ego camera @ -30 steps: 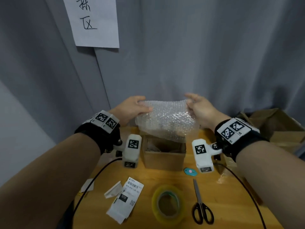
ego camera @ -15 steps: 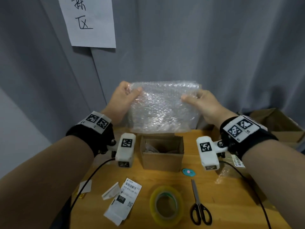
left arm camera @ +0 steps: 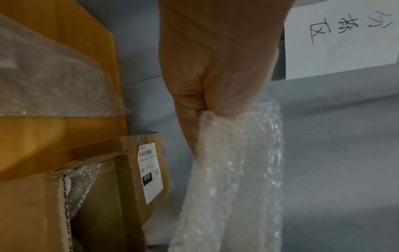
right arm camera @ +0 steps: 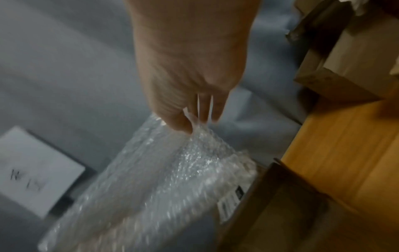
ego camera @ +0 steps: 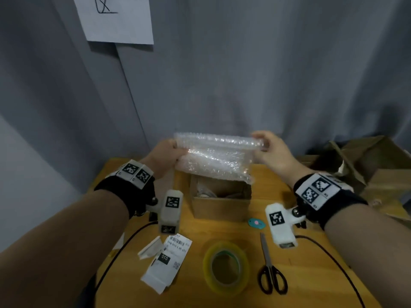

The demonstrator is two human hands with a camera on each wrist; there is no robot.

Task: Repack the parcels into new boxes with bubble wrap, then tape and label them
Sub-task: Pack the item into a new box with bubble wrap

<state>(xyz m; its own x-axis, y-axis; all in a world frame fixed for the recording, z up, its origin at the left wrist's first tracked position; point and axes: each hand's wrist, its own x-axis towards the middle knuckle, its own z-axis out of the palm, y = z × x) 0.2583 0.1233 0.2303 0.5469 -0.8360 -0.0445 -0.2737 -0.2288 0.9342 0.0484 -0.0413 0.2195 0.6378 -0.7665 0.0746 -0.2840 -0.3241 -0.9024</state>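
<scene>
A folded sheet of clear bubble wrap (ego camera: pixel 214 155) hangs in the air just above a small open cardboard box (ego camera: pixel 221 204) on the wooden table (ego camera: pixel 311 263). My left hand (ego camera: pixel 165 155) pinches the sheet's left end, seen close in the left wrist view as bubble wrap (left arm camera: pixel 233 170) hanging from the left hand (left arm camera: pixel 207 109). My right hand (ego camera: pixel 270 150) pinches the right end, with the right hand (right arm camera: pixel 190 119) on the bubble wrap (right arm camera: pixel 164 184) in the right wrist view. Something pale lies inside the box; I cannot make it out.
A roll of yellow tape (ego camera: pixel 225 266), black-handled scissors (ego camera: pixel 270 270), white shipping labels (ego camera: pixel 166 261) and a small teal disc (ego camera: pixel 256 223) lie on the near table. Larger opened cartons (ego camera: pixel 373 165) stand at the right. A grey curtain (ego camera: pixel 244 74) backs the table.
The bubble wrap, held up as a flat sheet half a second ago, is now lowered and folded over into a narrower band just above the box. Both hands came down with it.
</scene>
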